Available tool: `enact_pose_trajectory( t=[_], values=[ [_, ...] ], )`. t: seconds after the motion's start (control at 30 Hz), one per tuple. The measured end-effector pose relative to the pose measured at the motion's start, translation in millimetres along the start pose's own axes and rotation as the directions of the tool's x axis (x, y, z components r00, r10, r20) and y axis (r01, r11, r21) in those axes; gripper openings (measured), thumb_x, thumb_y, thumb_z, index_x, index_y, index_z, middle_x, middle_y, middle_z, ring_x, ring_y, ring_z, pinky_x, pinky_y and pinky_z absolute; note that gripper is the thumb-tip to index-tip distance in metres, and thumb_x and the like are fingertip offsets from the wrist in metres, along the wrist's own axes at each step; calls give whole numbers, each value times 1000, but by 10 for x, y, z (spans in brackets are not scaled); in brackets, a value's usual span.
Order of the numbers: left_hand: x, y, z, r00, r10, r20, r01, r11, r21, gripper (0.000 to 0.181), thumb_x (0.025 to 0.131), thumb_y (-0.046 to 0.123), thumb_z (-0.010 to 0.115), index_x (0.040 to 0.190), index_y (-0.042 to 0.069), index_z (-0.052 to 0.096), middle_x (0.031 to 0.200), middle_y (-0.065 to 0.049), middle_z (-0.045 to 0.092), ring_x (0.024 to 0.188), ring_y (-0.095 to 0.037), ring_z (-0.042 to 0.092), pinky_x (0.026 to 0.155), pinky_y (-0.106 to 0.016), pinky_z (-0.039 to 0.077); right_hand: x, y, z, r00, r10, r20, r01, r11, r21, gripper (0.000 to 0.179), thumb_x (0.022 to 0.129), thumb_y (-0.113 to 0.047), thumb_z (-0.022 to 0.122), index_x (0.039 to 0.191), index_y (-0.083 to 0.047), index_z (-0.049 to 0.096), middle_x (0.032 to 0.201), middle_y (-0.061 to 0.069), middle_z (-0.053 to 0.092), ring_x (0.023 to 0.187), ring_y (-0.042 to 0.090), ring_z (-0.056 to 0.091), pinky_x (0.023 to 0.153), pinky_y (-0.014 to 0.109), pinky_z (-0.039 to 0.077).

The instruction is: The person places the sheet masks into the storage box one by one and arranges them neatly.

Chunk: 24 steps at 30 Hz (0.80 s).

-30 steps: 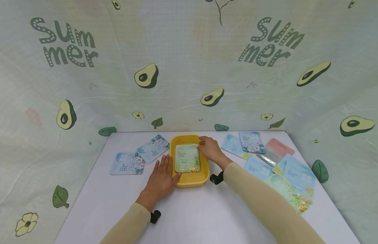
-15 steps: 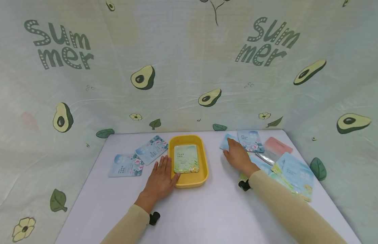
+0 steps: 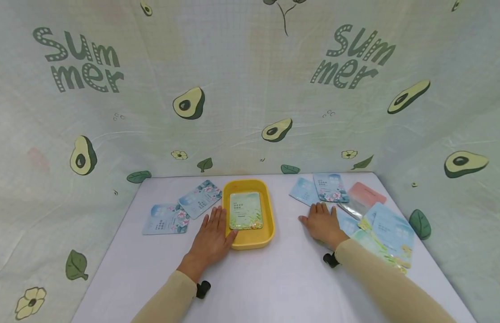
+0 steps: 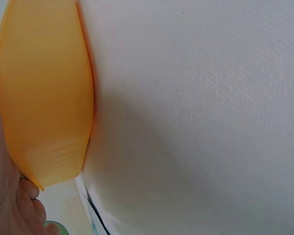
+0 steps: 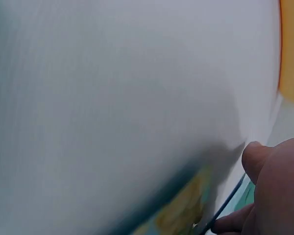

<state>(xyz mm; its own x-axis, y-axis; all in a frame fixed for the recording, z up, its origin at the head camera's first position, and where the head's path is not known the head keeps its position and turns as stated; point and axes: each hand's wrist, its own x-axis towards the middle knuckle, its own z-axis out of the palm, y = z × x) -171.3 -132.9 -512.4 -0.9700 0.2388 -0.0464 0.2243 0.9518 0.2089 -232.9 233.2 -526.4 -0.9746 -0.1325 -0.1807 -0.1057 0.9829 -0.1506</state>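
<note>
In the head view a yellow tray (image 3: 267,224) stands mid-table with a green sachet (image 3: 245,211) lying flat in it. My left hand (image 3: 209,240) rests with straight fingers along the tray's left edge, thumb at its front-left rim. The left wrist view has the tray's outer wall (image 4: 44,98) beside the fingers (image 4: 27,205). To the right, my right hand (image 3: 323,225) is spread palm down over a light-blue sachet (image 3: 346,220), partly covering it; nothing is seen gripped. A blurred sachet corner (image 5: 181,210) shows below the right hand (image 5: 277,186) in the right wrist view.
Two floral blue sachets (image 3: 166,220) (image 3: 200,198) lie left of the tray. At right are more: pale blue (image 3: 304,190), floral blue (image 3: 331,187), pink-and-silver (image 3: 367,197), larger blue (image 3: 393,233) and green (image 3: 372,244) ones, some overlapping. A printed cloth (image 3: 233,148) hangs behind the white table.
My right hand has left the tray's right edge, crossed to the sachets at right, and come nearer over them. The left hand stays at the tray, and the green sachet stays inside.
</note>
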Motion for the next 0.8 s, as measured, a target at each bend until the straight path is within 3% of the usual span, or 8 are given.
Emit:
enact_pose_trajectory(
  t=[0.13, 0.3, 0.57, 0.7, 0.8],
  values=[
    [5, 2, 14, 1000, -6, 9, 6, 1000, 5, 88, 109, 60, 36, 169, 0, 10, 177, -18, 11, 165, -34, 7, 134, -53, 12, -40, -196, 64, 999, -37, 7, 37, 999, 7, 77, 112, -46, 43, 158, 14, 31, 166, 35, 30, 157, 52, 23, 125, 74, 11],
    [7, 6, 15, 1000, -11, 10, 11, 1000, -3, 88, 109, 60, 37, 169, 1, 10, 177, -18, 11, 165, -34, 7, 134, -53, 12, -166, -434, 150, 990, -142, -18, 143, 989, 34, 69, 112, -41, 47, 157, 11, 38, 165, 30, 37, 156, 48, 30, 126, 71, 19],
    [1, 8, 15, 1000, -3, 4, 3, 1000, -12, 88, 109, 60, 37, 168, 0, 10, 177, -19, 11, 165, -34, 7, 134, -53, 11, -427, -592, 144, 944, -328, -23, 329, 941, 81, 61, 110, -31, 56, 156, 7, 44, 160, 27, 45, 149, 45, 42, 122, 58, 39],
    [9, 1, 19, 1000, 5, 6, -4, 1000, -12, 89, 109, 60, 36, 168, 0, 10, 177, -19, 11, 165, -34, 6, 134, -53, 11, -321, -484, -20, 949, -309, -66, 315, 944, 97, 62, 108, -29, 62, 158, 3, 42, 158, 23, 49, 146, 42, 47, 119, 59, 41],
    [19, -4, 29, 1000, 6, 10, -6, 1000, -3, 89, 109, 60, 36, 168, 0, 9, 177, -19, 11, 165, -34, 6, 134, -53, 11, -66, -279, -143, 948, -287, -135, 291, 957, 14, 67, 105, -31, 66, 158, 3, 42, 153, 25, 53, 139, 43, 50, 115, 61, 45]
  ],
)
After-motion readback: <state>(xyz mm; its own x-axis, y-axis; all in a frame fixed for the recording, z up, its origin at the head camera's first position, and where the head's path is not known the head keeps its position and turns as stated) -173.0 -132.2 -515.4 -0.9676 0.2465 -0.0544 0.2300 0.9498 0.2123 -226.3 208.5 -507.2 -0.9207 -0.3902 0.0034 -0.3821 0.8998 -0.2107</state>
